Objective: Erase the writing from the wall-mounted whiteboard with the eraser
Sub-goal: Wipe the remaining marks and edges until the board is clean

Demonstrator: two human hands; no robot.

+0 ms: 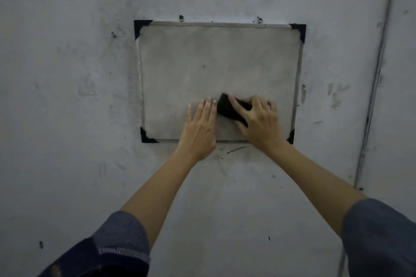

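No readable text; whiteboard [216,69] shows only faint smudges.

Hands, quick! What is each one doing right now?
Left hand: open, fingers straight, flat on the whiteboard.
Right hand: closed, holding the black eraser against the whiteboard.

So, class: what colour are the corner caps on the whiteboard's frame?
Black, on all four corner caps of the whiteboard; shown in the head view.

Smudged grey wall [67,96] — pipe [380,56] at right
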